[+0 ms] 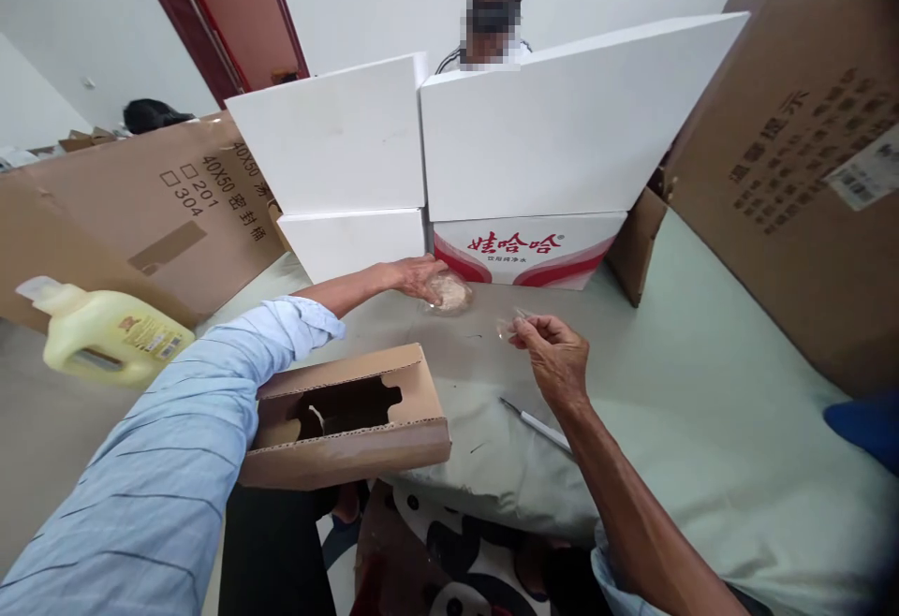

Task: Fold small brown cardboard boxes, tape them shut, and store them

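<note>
My left hand reaches to the foot of the white boxes, its fingers closed over the edge of a round beige bundle in clear plastic wrap. What the bundle is made of cannot be told. My right hand pinches a small scrap of clear plastic between thumb and fingertips. Below it on the cloth lies a slim tool with a white handle and dark tip. An open brown cardboard box stands under my left forearm, its inside mostly dark.
White boxes form a wall at the back, with a person behind. Large cartons flank the pale green cloth. A yellow jug stands at the left. A blue object shows at the right edge.
</note>
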Available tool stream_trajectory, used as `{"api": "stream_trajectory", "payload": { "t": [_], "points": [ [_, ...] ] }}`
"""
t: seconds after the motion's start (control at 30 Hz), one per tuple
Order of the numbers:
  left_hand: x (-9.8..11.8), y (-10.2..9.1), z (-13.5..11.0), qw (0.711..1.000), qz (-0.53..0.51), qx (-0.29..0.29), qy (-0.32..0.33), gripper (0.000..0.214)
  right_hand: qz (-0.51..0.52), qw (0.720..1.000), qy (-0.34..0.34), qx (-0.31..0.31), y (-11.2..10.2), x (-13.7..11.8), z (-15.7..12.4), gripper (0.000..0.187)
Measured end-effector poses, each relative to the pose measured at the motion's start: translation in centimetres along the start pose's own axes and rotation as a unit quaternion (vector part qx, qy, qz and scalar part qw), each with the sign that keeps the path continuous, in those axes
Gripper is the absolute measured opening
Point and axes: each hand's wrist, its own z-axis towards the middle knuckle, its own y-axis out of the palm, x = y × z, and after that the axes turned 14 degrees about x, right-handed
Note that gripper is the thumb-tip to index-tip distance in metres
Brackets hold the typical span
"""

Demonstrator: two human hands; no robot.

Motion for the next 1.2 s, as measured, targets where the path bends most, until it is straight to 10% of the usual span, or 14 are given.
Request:
{"api": "stream_trajectory", "payload": {
  "t": [0.27,0.53,0.8,1.2],
  "points": [
    [-1.1,7.0,0.7,0.997,-0.013,0.055,-0.053,0.090,0.019,1.000,-0.008,-0.008,-0.9,-1.6,0.2,0.042],
    [1.2,4.0,-1.1,0.980,-0.174,0.070,-0.065,0.083,0.081,0.996,0.036,0.020,-1.8,-2.5,1.4,0.042],
    [5.3,3.6,-5.6,0.807,-0.586,-0.015,-0.074,0.084,0.198,0.973,0.112,-0.028,-2.1,-3.4,1.7,0.044],
    [6.7,4.8,-7.6,0.751,-0.651,-0.025,-0.106,0.076,0.223,0.970,0.062,-0.072,-2.4,-5.3,0.6,0.038]
  ]
}}
